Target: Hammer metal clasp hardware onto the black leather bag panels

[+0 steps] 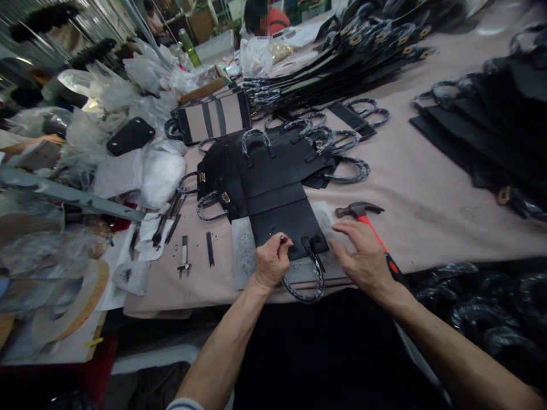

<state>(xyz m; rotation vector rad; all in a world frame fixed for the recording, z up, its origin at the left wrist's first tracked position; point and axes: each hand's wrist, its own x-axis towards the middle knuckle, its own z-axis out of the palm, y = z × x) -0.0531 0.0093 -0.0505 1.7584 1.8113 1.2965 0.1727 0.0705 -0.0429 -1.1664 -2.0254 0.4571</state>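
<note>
My left hand (272,261) is closed round a small rod-like tool (282,238), of which only the dark metal tip shows. It is over a black leather bag panel (282,213) lying on a pale, speckled slab (243,256). A plastic-wrapped handle (314,290) is attached to the panel and loops toward the table's front edge. My right hand (363,259) is open, its fingers spread, just right of the panel. Beside it, a claw hammer (363,213) with a red and black grip lies on the table, partly behind the hand.
More black bag panels (273,154) with wrapped handles lie behind the slab. Piles of them (491,131) stand at right and back. A black rod (209,249) and a metal tool (184,256) lie left. Plastic bags (162,171) crowd the left. A person (260,20) is across the table.
</note>
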